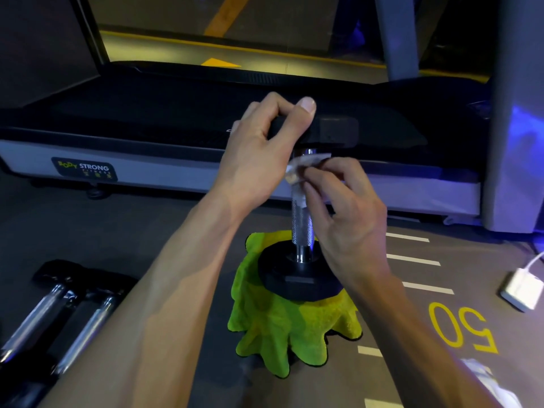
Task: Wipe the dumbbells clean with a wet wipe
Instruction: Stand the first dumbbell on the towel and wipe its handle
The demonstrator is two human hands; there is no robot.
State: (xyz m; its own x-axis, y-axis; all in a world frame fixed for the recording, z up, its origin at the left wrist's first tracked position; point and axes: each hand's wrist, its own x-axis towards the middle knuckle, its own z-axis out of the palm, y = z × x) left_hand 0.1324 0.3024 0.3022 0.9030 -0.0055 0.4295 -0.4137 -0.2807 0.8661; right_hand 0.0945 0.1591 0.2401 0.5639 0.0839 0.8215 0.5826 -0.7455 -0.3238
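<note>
On a green cloth (294, 328) beside a treadmill (147, 136), a dumbbell (301, 219) stands upright. L hand (262, 148) grips its top head w/ curled fingers; R hand (344, 213) pinches a wet wipe (303, 166) against the upper handle. Two more dumbbells (59, 313) lie at left.

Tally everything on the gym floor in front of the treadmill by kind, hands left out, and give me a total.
Dumbbells: 3, one upright gripped by the left hand, two lying at lower left
Wet wipes: 1, pinched in the right hand against the handle
Green cloths: 1, under the upright dumbbell
White chargers: 1
Total: 6
</note>
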